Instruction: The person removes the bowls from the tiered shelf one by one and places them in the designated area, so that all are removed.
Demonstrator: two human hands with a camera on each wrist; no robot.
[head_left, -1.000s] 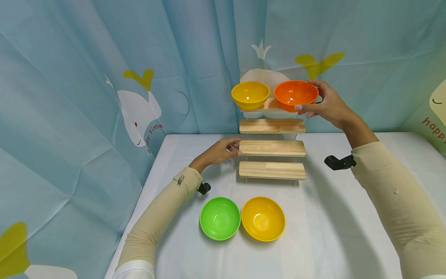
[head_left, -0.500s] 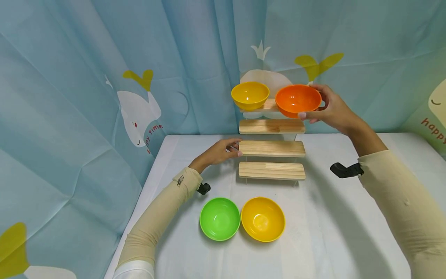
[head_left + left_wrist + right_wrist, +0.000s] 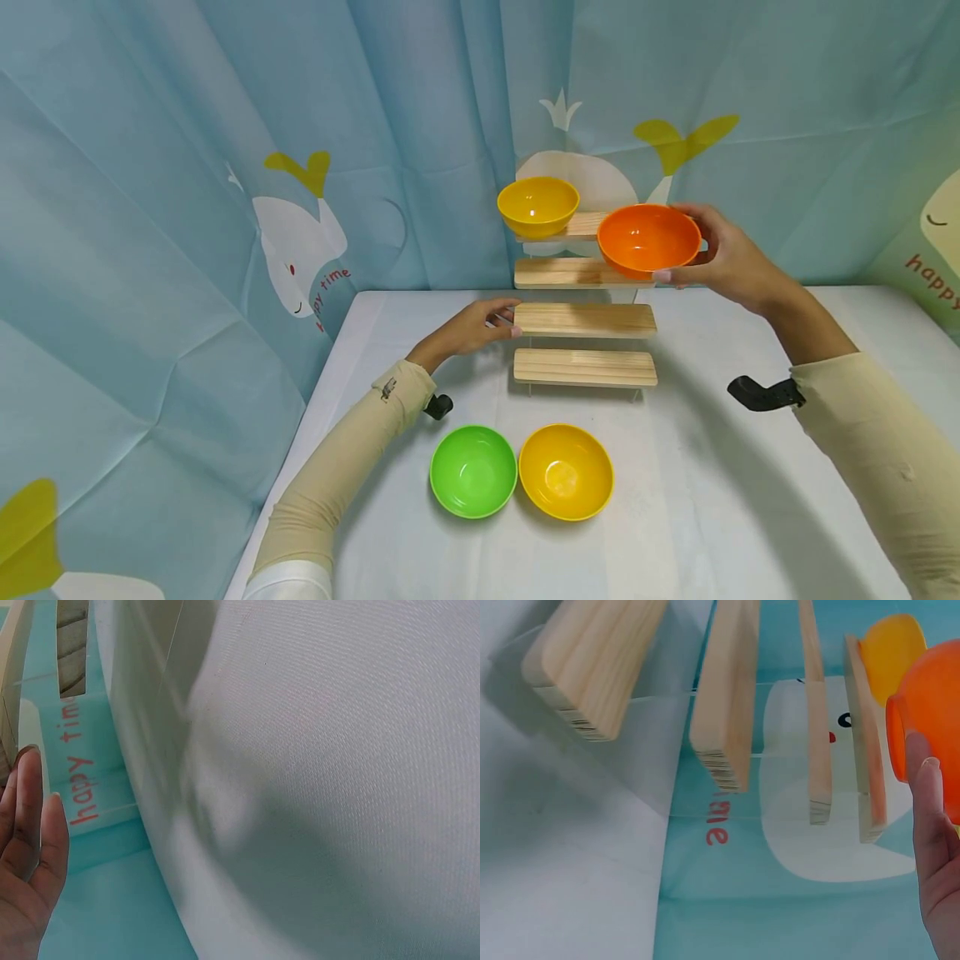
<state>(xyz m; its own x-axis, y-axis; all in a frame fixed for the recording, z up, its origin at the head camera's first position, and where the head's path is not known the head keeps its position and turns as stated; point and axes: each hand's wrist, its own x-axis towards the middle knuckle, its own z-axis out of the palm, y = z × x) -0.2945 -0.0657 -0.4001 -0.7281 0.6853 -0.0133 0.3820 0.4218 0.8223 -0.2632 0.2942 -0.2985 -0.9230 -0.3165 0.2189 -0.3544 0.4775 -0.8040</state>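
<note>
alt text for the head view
A person's right hand holds an orange bowl by the upper shelves of a wooden rack, near a yellow bowl on top. The left hand is at the rack's left side; a green bowl and second yellow bowl sit in front.

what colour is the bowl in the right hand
The bowl is orange; the head view shows it best.

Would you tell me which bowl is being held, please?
The orange bowl, gripped by the right hand; the green bowl, front yellow bowl and upper yellow bowl are untouched.

Blue curtain (image 3: 435,167) with red "happy time" lettering (image 3: 326,287), red "happy" print (image 3: 933,282) at right edge
</note>
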